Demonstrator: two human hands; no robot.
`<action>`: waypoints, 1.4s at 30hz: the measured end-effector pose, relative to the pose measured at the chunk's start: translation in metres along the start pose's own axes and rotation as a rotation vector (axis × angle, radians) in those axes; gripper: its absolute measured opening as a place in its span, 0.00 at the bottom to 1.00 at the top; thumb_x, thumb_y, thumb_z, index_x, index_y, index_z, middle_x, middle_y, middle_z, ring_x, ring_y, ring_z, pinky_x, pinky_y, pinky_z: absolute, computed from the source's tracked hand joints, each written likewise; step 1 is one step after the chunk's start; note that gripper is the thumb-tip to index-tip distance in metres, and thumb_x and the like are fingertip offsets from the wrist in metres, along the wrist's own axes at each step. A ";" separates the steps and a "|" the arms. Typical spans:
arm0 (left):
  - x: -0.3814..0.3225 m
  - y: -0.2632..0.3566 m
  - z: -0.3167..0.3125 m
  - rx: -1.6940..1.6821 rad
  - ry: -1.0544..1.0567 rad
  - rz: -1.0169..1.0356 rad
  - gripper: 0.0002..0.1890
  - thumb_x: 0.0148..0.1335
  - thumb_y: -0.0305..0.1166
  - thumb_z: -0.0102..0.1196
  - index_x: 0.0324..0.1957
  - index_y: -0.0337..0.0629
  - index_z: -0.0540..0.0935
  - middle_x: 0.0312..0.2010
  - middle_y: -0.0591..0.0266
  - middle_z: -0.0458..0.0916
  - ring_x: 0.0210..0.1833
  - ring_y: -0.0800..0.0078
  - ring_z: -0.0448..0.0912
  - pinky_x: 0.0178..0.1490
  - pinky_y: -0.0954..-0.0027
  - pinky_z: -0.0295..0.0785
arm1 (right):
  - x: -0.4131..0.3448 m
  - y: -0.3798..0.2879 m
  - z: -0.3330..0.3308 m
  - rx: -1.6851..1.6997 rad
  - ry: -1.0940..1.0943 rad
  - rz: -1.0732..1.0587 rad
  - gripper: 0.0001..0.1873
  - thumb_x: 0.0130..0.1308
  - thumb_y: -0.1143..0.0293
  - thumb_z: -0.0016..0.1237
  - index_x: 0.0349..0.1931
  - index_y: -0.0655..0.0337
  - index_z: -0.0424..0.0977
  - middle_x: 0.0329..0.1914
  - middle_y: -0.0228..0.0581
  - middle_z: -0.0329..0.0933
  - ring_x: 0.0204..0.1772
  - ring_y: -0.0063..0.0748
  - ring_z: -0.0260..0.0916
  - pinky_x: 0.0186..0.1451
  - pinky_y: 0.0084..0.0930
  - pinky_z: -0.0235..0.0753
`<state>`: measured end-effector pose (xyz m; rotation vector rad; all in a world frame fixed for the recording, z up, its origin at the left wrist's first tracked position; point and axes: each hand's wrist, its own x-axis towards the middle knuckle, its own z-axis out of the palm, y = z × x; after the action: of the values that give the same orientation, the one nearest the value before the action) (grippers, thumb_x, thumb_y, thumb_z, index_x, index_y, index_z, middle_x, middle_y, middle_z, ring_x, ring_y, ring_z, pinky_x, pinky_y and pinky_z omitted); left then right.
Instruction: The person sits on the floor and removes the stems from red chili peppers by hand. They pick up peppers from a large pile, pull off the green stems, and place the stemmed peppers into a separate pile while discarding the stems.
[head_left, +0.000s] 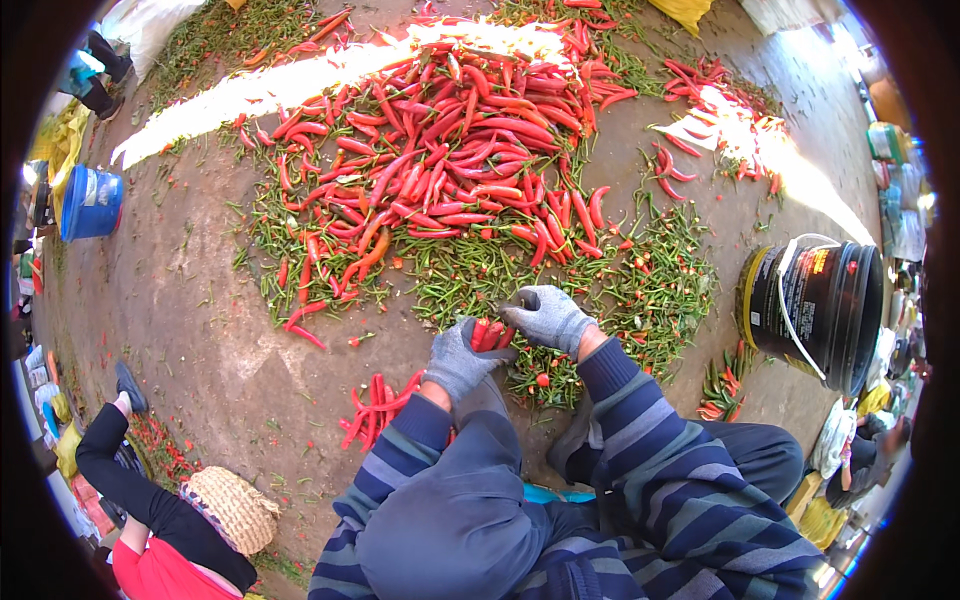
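My left hand (463, 361), in a grey knit glove, grips a small bunch of red chilli peppers (491, 334), their blunt ends facing up. Close against the bunch is my right hand (550, 318), also gloved, with its thumb and fingers curled near the pepper ends. Whether anything is pinched in those fingers is hidden. Ahead lies a big heap of red chilli peppers (465, 150), many with green stems. Loose green stems (465, 277) cover the floor under and beyond my hands. By my left forearm rests a smaller pile of red peppers (381, 405) without visible stems.
A black bucket (817, 315) with a white handle lies tilted at the right. At the left stands a blue bucket (93, 202). A person in a woven straw hat (231, 508) sits at lower left. More red peppers (705, 82) lie at upper right on the concrete floor (187, 300).
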<state>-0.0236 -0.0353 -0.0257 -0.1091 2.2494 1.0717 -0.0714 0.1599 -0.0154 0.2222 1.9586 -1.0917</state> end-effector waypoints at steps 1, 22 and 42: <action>0.000 0.000 0.002 0.039 -0.003 -0.004 0.32 0.42 0.59 0.75 0.38 0.42 0.81 0.35 0.46 0.84 0.41 0.46 0.83 0.45 0.54 0.77 | -0.001 0.002 0.002 -0.214 0.077 -0.040 0.28 0.62 0.42 0.52 0.36 0.63 0.81 0.32 0.53 0.83 0.39 0.53 0.81 0.45 0.42 0.77; -0.029 -0.061 -0.019 -0.002 0.489 -0.003 0.19 0.50 0.42 0.73 0.36 0.42 0.80 0.32 0.48 0.83 0.37 0.46 0.82 0.41 0.56 0.76 | 0.095 -0.063 -0.058 -0.502 0.803 -0.672 0.15 0.66 0.65 0.50 0.50 0.61 0.75 0.51 0.54 0.76 0.54 0.56 0.76 0.56 0.44 0.77; -0.047 -0.042 -0.031 -0.407 0.354 0.075 0.37 0.54 0.42 0.74 0.63 0.40 0.73 0.52 0.55 0.81 0.52 0.61 0.81 0.55 0.63 0.77 | 0.008 -0.038 -0.056 -0.933 0.687 -0.512 0.12 0.60 0.62 0.54 0.44 0.49 0.77 0.42 0.39 0.78 0.51 0.46 0.76 0.62 0.53 0.67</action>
<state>0.0118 -0.0946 -0.0115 -0.4154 2.3163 1.6486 -0.1296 0.1775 0.0154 -0.5021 3.0322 -0.2605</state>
